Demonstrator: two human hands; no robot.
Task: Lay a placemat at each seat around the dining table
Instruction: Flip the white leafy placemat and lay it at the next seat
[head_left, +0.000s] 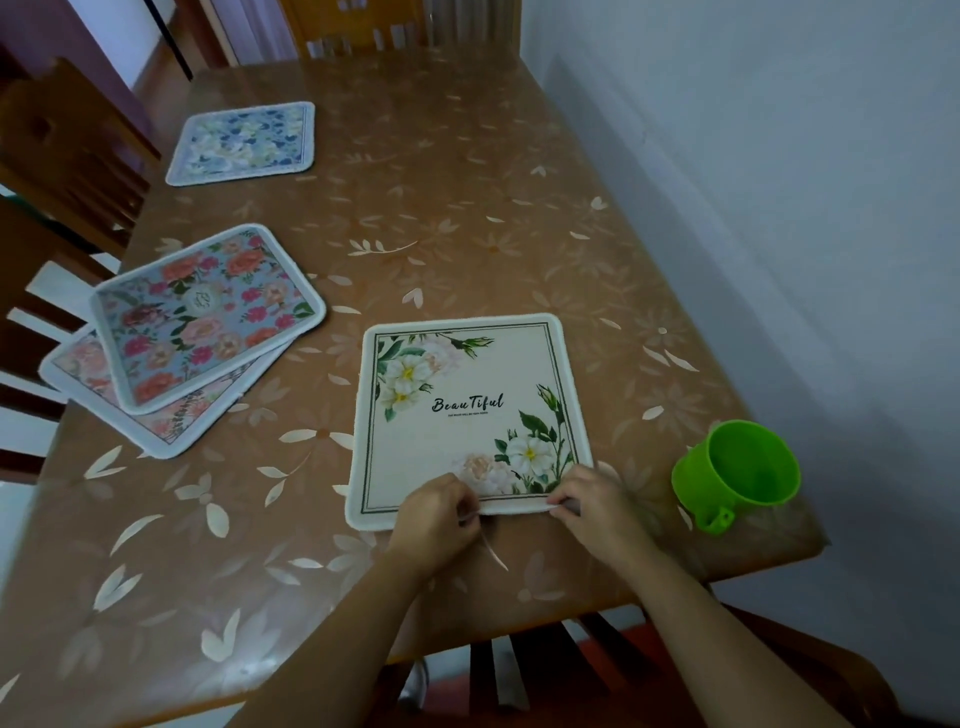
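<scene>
A cream placemat (467, 410) with white flowers and the word "Beautiful" lies flat on the brown flowered table (467, 208) in front of me. My left hand (436, 514) and my right hand (592, 504) both pinch its near edge. A blue-grey placemat with red and pink roses (202, 317) lies on top of a pink floral placemat (93, 374) at the table's left edge. Farther back on the left lies a blue and white floral placemat (244, 143).
A green plastic cup (737, 473) stands near the table's right front corner. Wooden chairs stand at the left (67, 156), at the far end (363, 31) and below my arms (571, 665). A white wall (779, 182) runs along the table's right side.
</scene>
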